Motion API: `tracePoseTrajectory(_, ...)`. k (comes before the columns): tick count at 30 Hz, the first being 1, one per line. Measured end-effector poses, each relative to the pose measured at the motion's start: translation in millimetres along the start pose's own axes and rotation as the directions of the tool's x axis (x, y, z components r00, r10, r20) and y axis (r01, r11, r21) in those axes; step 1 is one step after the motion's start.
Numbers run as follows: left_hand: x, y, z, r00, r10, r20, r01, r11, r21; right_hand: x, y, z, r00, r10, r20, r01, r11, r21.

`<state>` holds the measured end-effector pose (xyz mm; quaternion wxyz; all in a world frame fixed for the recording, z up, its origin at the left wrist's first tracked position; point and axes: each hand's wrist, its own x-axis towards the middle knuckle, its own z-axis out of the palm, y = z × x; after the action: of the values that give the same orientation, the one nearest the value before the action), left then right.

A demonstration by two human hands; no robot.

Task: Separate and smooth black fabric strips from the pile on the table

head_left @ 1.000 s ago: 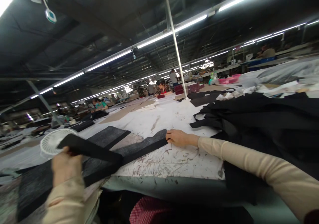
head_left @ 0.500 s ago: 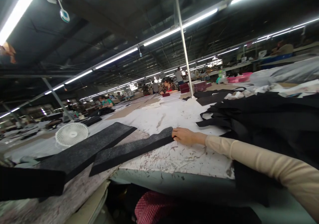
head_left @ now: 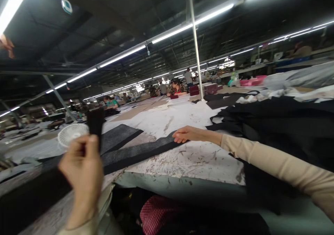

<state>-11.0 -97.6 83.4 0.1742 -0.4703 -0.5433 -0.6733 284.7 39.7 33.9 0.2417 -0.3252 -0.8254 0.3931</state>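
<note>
My left hand (head_left: 83, 172), slightly blurred, is raised at the lower left with its fingers closed on a black fabric strip (head_left: 96, 122). One end of that strip sticks up above the fist. Dark cloth also spreads from behind the hand to the lower left corner. My right hand (head_left: 189, 134), in a beige sleeve, has its fingers curled over the far end of a long grey-black fabric piece (head_left: 141, 153) lying on the table. Behind that piece lies a wider grey-black panel (head_left: 122, 134), partly hidden by my left hand and its strip.
A white-covered table (head_left: 182, 162) with scuff marks ends at a near edge. A white fan (head_left: 73, 132) stands at left. Black cloth (head_left: 281, 130) is heaped at right. A pole (head_left: 195, 43) rises mid-table, near maroon stacks (head_left: 210, 88). People work farther back.
My left hand has come into view at the lower left, lifting a black strip. My right hand has shifted slightly left and up along the end of the fabric piece.
</note>
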Motion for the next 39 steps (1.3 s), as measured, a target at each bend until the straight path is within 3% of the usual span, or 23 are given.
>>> tracePoseTrajectory(2,-42.5,3.6,27.2,0.979,0.004,0.206,0.026,0.989,-0.145,-8.3,-12.0,4.8,0.988,0.114,0.108,-0.143,0.939,0.314)
tracePoseTrajectory(4,-91.5,10.2,50.4,0.892,0.028,0.452,0.084,0.97,-0.227,-17.3,-20.2,9.2,0.956,0.22,0.197,-0.287,0.847,0.448)
tracePoseTrajectory(6,-131.8,17.8,64.8,0.803,0.085,0.59,0.076,0.967,-0.243,-26.3,-24.0,12.8,0.925,0.291,0.243,-0.374,0.809,0.454)
tracePoseTrajectory(9,-159.3,24.6,69.1,0.728,0.22,0.65,-0.025,0.955,-0.295,-36.5,-21.3,18.6,0.942,0.276,0.194,-0.329,0.875,0.355)
tracePoseTrajectory(11,-157.5,24.0,66.5,0.7,0.277,0.658,-0.066,0.943,-0.327,-39.8,-16.5,23.4,0.971,0.233,0.054,-0.239,0.941,0.238)
tracePoseTrajectory(12,-152.7,22.5,65.5,0.707,0.265,0.655,-0.056,0.945,-0.322,-40.4,-14.3,25.7,0.979,0.203,-0.015,-0.197,0.966,0.167)
tracePoseTrajectory(14,-139.9,18.7,67.2,0.747,0.16,0.645,0.02,0.965,-0.262,-40.2,-11.4,28.8,0.987,0.136,-0.085,-0.134,0.991,0.027)
tracePoseTrajectory(15,-133.4,17.2,70.3,0.752,0.091,0.652,0.073,0.973,-0.22,-39.6,-10.8,29.2,0.991,0.105,-0.077,-0.108,0.994,-0.032)
tracePoseTrajectory(16,-127.5,16.6,74.9,0.731,0.032,0.681,0.129,0.974,-0.185,-38.8,-10.5,28.6,0.995,0.08,-0.061,-0.085,0.993,-0.082)
tracePoseTrajectory(17,-122.7,17.0,81.1,0.679,-0.002,0.734,0.179,0.971,-0.162,-37.8,-9.9,27.0,0.997,0.059,-0.048,-0.065,0.99,-0.126)
tracePoseTrajectory(20,-115.9,23.7,105.4,0.444,-0.001,0.896,0.204,0.974,-0.1,-34.9,-3.6,16.6,0.998,0.007,-0.055,-0.02,0.97,-0.243)
tracePoseTrajectory(22,-117.3,30.5,122.9,0.356,0.0,0.934,0.114,0.993,-0.044,-34.5,6.7,6.0,0.998,0.014,-0.069,-0.032,0.964,-0.264)
tracePoseTrajectory(27,-131.4,40.5,152.6,0.327,0.029,0.944,-0.081,0.997,-0.003,-44.9,44.8,-26.0,0.996,0.082,-0.034,-0.088,0.959,-0.268)
tracePoseTrajectory(33,-142.1,44.9,156.1,0.291,0.083,0.953,-0.285,0.958,0.004,-63.5,73.0,-54.7,0.993,0.102,-0.06,-0.11,0.983,-0.15)
tracePoseTrajectory(36,-143.2,48.5,156.9,0.266,0.112,0.957,-0.356,0.934,-0.011,-66.0,71.5,-57.6,0.996,0.021,-0.086,-0.047,0.948,-0.314)
tracePoseTrajectory(39,-144.2,50.3,158.9,0.242,0.136,0.961,-0.406,0.914,-0.027,-64.0,66.4,-55.3,0.997,-0.067,-0.037,0.041,0.878,-0.478)
